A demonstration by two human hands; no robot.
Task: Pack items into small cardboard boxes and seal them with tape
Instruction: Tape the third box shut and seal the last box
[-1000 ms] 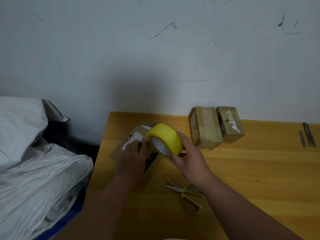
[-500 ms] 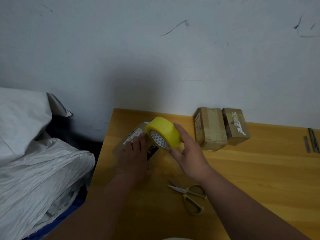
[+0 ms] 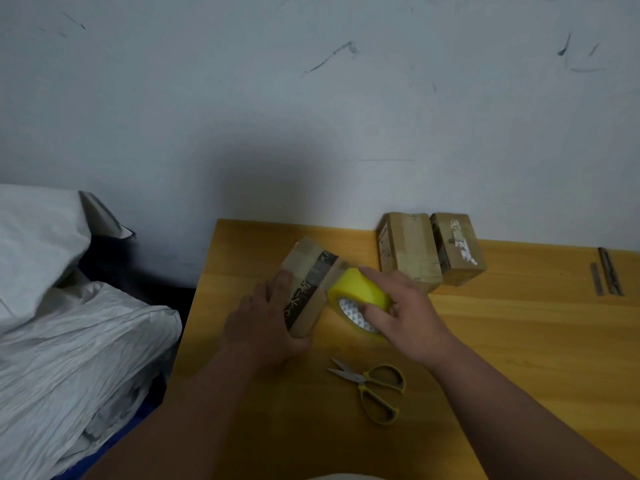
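Both bare forearms are reaching forward, hands side by side.

The left hand (image 3: 268, 320) is curling round a small cardboard box (image 3: 308, 282); the right hand (image 3: 407, 313) is gripping a yellow tape roll (image 3: 360, 289), thumb pressing into its core.

Nothing here reads clearly to me. The box (image 3: 306, 289) near the counter's (image 3: 519, 341) left edge has a dark strip with pale characters, too blurred to make out. The far boxes' (image 3: 408, 251) labels are illegible too.
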